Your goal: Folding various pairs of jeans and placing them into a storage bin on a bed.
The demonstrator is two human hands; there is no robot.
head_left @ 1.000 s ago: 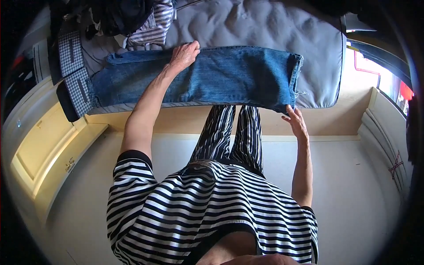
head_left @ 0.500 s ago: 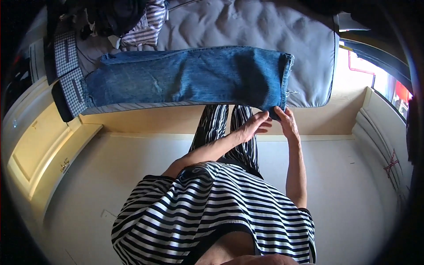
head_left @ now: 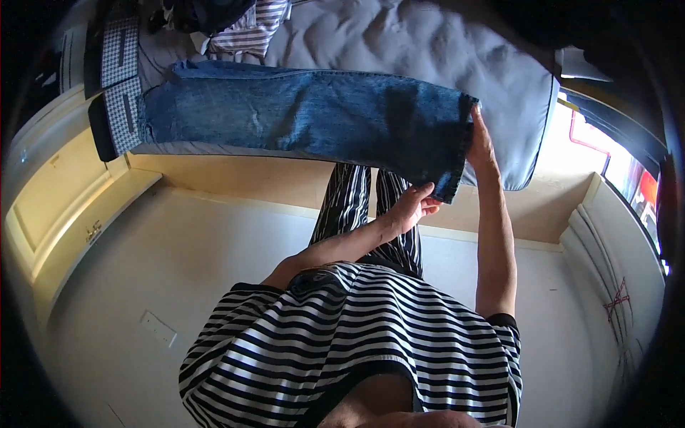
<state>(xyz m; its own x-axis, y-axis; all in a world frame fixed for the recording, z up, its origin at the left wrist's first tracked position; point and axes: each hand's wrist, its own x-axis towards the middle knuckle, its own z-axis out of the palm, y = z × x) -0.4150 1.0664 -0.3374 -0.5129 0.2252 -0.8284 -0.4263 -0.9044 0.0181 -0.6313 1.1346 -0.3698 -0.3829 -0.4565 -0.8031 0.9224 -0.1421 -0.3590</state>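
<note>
A pair of blue jeans [head_left: 285,114] lies folded lengthwise along the front of a grey mattress [head_left: 442,43], its leg hems at the right. My left hand [head_left: 414,207] grips the near corner of the hem, thumb on top and fingers partly under the cloth. My right hand [head_left: 481,143] reaches farther up and is closed on the far corner of the same hem, its fingertips hidden by the denim. Between both hands the hem edge is drawn out, hanging slightly past the mattress's front edge.
A striped garment [head_left: 250,32] and dark cloth lie at the back left of the mattress. A checked, dark-edged panel [head_left: 123,107] borders its left end. Pale cabinetry [head_left: 64,185] stands left; white rolled sheets tied with red cord [head_left: 617,299] lean right.
My right hand has slid from the hem's near corner up to its far corner. My left hand has taken hold of the near corner, and the hem has swung slightly toward me.
</note>
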